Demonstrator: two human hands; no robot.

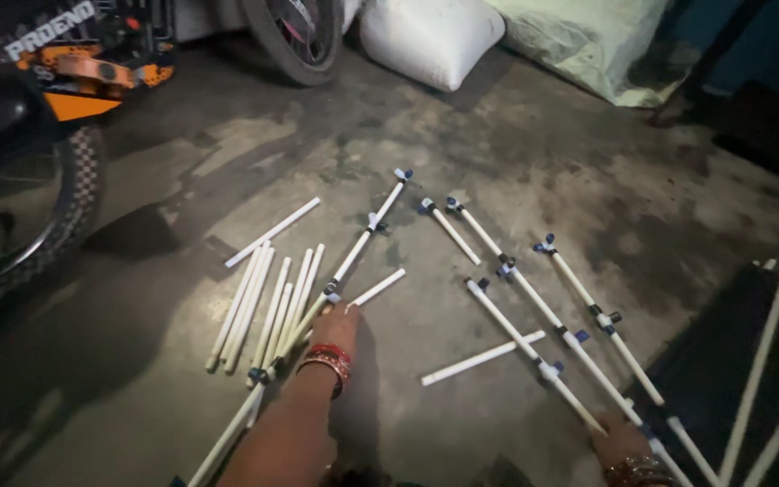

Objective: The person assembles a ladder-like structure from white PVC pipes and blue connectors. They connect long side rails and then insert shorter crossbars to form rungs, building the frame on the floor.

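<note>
Several white pipes lie on a grey concrete floor. My left hand (335, 325), with red bangles at the wrist, reaches down onto a long jointed pipe (353, 252) with blue-grey fittings, next to a short loose pipe (379, 287); its fingers are hidden against the pipes. A bundle of plain white pipes (263, 307) lies just left of that hand. My right hand (622, 442), at the bottom edge, rests at the near end of two long jointed pipes (543, 311). Another jointed pipe (606, 320) runs to their right.
A motorcycle with an orange body (74, 81) and its tyre (65, 216) stand at the left. A second wheel (295, 36), a white sack (430, 36) and a greenish sack (588, 41) lie at the back. More pipes (759, 361) cross a dark mat at the right.
</note>
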